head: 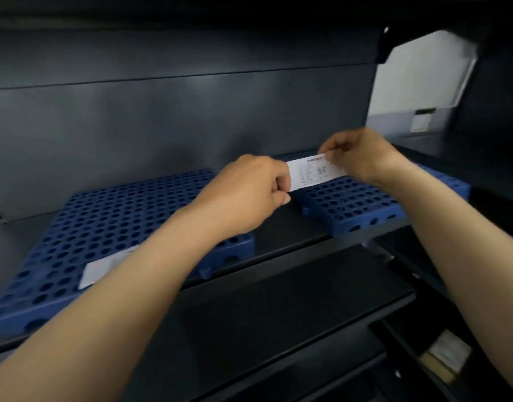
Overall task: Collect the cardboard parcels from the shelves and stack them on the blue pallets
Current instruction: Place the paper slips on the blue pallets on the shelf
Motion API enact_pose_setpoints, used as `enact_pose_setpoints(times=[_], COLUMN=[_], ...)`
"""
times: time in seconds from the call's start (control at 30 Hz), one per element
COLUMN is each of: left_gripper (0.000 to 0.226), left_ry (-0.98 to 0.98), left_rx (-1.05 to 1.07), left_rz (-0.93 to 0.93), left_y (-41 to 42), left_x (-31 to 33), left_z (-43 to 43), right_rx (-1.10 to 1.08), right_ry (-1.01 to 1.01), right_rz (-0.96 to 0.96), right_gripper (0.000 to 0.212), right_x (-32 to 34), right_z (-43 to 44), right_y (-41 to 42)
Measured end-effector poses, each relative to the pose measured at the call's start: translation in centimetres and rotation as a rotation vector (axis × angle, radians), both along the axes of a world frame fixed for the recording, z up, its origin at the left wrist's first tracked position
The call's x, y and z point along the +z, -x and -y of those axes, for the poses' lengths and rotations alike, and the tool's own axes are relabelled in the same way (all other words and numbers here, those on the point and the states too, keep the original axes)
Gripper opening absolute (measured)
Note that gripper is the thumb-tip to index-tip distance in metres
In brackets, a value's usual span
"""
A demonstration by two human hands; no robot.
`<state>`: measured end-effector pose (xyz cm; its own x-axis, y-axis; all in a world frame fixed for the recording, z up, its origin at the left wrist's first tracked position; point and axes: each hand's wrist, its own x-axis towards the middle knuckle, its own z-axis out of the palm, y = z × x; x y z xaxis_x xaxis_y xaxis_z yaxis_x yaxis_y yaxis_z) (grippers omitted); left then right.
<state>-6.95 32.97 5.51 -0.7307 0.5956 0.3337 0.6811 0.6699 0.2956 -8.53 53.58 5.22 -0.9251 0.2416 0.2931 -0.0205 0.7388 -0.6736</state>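
Two bare forearms reach in from 7 and 4 o'clock over a dark metal shelf (278,242). Just above centre, toward 1 o'clock, both hands hold a printed paper slip (314,172) stretched flat between them. The left hand (249,187) is curled, pinching the slip's left end between thumb and fingers. The right hand (356,152) pinches its upper right corner, knuckles facing the camera.

Two perforated plastic pallets lie on the shelf, apart from each other: the left blue pallet (104,216) at 8 o'clock and the right blue pallet (351,204) at 3 o'clock, under the slip. A second white slip (104,266) lies on the left one.

No cardboard parcel shows clearly. A blurred pale and tan object (446,355) on a lower shelf at 5 o'clock may be one; I cannot tell. The slip looks weightless and flimsy, so an edge pinch suits it. Parcels would likely be stiff and crushable at the corners, best gripped on opposite sides, low down. The pallets look rigid and grippy enough to stack on.
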Motion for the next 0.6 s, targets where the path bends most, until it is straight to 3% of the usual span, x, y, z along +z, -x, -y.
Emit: enact_pose_setpoints(times=[0.3,0.6], left_gripper=[0.014,0.018], left_ry=[0.117,0.159], left_rx=[0.021,0.174], left_rz=[-0.017,0.081], left_y=[-1.8,-2.6], left_x=[0.2,-0.3], left_z=[-11.2,-14.8], right_rx=[0.04,0.172], right_ry=[-0.05,-0.13], right_rz=[0.205,0.293], right_gripper=[0.014,0.008], right_x=[0.2,-1.8], right_z=[-12.4,-15.7], right_y=[-1.2,0.1])
